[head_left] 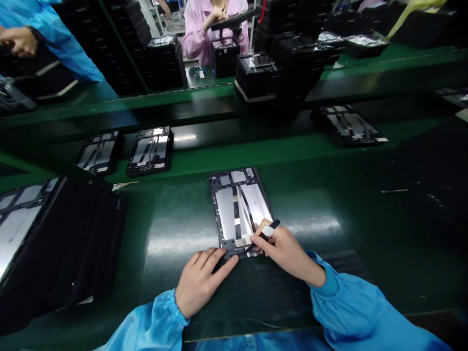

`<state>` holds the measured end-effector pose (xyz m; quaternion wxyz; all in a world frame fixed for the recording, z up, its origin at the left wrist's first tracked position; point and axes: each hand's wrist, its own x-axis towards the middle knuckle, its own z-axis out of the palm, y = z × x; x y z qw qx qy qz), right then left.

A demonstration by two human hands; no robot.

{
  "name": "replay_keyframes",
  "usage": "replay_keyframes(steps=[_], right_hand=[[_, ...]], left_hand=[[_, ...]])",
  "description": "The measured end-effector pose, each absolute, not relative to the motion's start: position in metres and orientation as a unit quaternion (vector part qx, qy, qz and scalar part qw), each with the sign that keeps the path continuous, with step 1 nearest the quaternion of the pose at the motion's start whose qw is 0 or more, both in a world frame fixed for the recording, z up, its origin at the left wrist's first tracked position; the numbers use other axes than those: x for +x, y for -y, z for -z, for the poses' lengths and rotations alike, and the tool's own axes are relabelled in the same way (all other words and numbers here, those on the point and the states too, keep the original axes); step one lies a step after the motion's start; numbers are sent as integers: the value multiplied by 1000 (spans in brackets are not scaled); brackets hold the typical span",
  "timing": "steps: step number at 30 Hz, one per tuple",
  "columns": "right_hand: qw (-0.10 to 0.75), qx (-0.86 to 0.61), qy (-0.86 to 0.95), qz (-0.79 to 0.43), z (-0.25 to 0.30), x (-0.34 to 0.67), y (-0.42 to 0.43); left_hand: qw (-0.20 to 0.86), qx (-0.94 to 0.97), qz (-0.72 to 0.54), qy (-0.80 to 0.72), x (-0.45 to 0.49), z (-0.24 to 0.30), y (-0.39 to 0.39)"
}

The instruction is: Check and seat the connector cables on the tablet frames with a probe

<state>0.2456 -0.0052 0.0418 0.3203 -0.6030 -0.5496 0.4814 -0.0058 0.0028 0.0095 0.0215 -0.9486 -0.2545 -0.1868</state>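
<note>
An opened tablet (239, 207) lies back side up on the green mat in front of me, its silver plates and black ribbon cable showing. My left hand (201, 280) rests flat with fingers stretched out on the tablet's near left corner. My right hand (283, 248) is closed in a pinch on black tweezers (263, 235), whose tip touches the tablet's near edge by a small board.
A stack of black trays (58, 243) stands at my left. Three more opened tablets (149, 150) (98, 153) (349, 126) lie on the conveyor behind. Stacked trays (258, 73) fill the far bench, where a person in pink (204, 27) and a blue-sleeved person (47, 34) work.
</note>
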Motion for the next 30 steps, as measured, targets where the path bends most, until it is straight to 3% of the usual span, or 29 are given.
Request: replay_keyframes(steps=[11, 16, 20, 23, 30], right_hand=[[330, -615, 555, -452, -32, 249, 6], [419, -597, 495, -472, -31, 251, 9], [520, -632, 443, -365, -25, 253, 18], [561, -658, 397, -308, -16, 254, 22], [534, -670, 395, -332, -5, 242, 11]], left_hand=[[-41, -950, 154, 267, 11, -22, -10], [-80, -939, 230, 244, 0, -17, -13], [-22, -952, 206, 224, 23, -23, -22], [7, -953, 137, 270, 58, -28, -63], [64, -886, 139, 437, 94, -40, -231]])
